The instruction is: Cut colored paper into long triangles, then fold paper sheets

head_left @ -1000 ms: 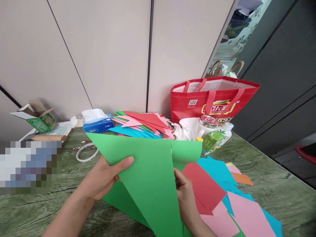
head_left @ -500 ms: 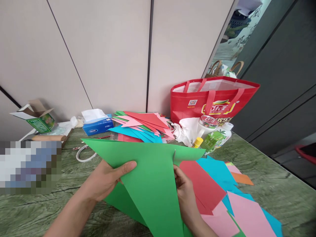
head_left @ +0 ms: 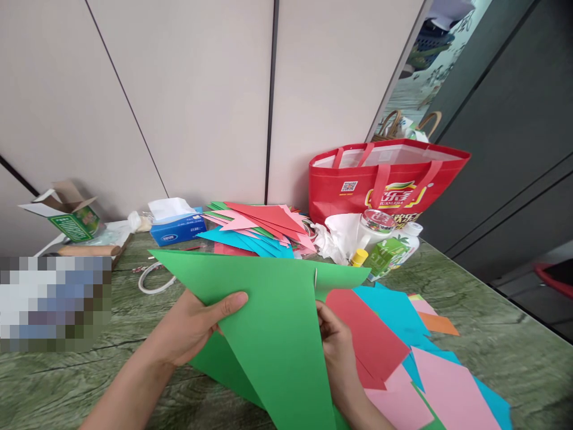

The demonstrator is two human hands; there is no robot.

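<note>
A large green sheet of paper [head_left: 273, 322], folded over into a triangle shape, is held up above the table in front of me. My left hand [head_left: 197, 325] pinches its left part, thumb on top and fingers hidden behind. My right hand [head_left: 335, 343] grips the folded right edge, its fingers mostly hidden behind the paper. Under and right of the green sheet lie loose red [head_left: 371, 334], blue [head_left: 394, 310], pink [head_left: 443, 388] and orange [head_left: 441, 324] sheets.
A pile of coloured paper triangles [head_left: 255, 230] lies at the back, beside a blue tissue box [head_left: 176, 227]. A red shopping bag [head_left: 385, 179], a glass jar [head_left: 378, 224] and a green-labelled bottle [head_left: 394, 251] stand right. An open carton [head_left: 67, 215] sits left. The table [head_left: 492, 334] is green marble.
The green sheet's top edge has dropped lower and flattened since a second ago, showing more of the triangle pile. Both hands keep their hold and have hardly moved.
</note>
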